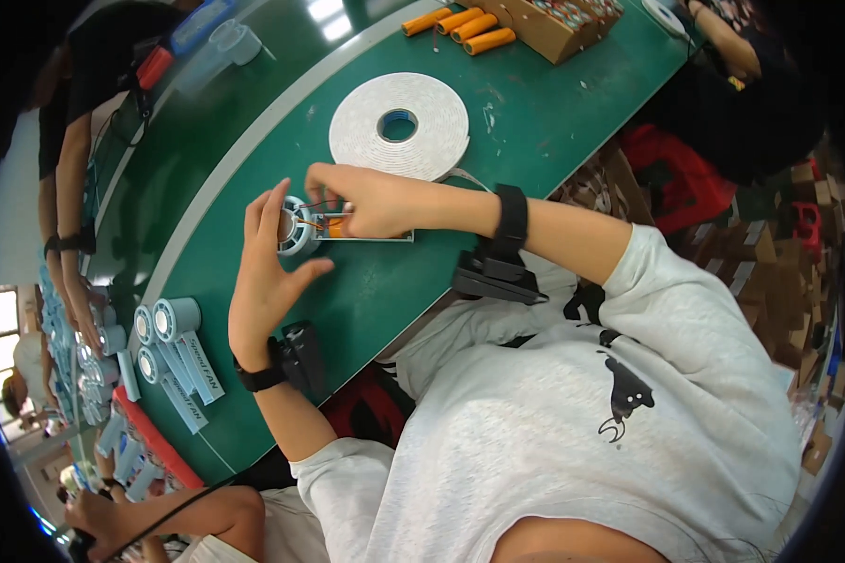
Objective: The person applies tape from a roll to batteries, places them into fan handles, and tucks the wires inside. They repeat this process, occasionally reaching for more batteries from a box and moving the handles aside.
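Observation:
A small pale-blue handheld fan (300, 228) lies on the green table (498, 122), its handle opened and showing red and orange wires. My left hand (268, 272) cups the round fan head from the near side. My right hand (361, 200) rests over the open handle, fingertips pinching at the wires and an orange cell inside it. Both wrists wear black bands.
A large roll of white foam tape (400, 126) lies just beyond my hands. Orange cylindrical cells (460, 26) and a cardboard box (554, 21) of more sit at the far end. Finished blue fans (174, 352) lie to the left. Other people work at the left and at the top right.

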The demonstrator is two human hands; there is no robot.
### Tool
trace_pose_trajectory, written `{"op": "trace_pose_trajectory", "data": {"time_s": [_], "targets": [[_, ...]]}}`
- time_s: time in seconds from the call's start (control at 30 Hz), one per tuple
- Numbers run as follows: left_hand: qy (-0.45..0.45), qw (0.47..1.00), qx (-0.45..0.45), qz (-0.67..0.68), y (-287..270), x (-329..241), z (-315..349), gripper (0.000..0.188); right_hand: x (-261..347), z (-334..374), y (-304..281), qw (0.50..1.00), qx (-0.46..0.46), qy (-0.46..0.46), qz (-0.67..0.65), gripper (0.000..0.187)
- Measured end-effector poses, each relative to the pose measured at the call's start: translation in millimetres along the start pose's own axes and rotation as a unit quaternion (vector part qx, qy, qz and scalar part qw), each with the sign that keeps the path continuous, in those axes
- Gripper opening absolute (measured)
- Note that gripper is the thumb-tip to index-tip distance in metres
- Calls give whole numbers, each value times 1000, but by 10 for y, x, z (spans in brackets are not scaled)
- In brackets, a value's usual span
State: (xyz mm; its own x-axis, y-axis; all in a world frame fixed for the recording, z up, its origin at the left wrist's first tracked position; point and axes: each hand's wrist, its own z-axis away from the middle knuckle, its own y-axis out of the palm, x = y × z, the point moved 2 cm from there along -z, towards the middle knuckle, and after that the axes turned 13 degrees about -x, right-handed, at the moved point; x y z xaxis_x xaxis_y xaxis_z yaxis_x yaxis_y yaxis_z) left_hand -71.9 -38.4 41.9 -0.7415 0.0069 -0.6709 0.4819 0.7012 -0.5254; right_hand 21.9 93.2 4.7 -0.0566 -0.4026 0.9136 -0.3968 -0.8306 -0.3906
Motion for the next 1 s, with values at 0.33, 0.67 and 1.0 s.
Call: {"op": "trace_pose_trajectory", "data": {"time_s": [0.33,0.67,1.0], "targets": [[50,996,6,-80,159,-553,-1651,48,-116,530,-1923,891,-397,-135,-175,16],[50,950,80,-296,2354,1401,-4119,43,-1056,695,-2682,871,-482,16,91,8],[38,943,173,-283,1942,2044,-4025,93,-1175,343,-3247,926,-200,146,285,39]]}}
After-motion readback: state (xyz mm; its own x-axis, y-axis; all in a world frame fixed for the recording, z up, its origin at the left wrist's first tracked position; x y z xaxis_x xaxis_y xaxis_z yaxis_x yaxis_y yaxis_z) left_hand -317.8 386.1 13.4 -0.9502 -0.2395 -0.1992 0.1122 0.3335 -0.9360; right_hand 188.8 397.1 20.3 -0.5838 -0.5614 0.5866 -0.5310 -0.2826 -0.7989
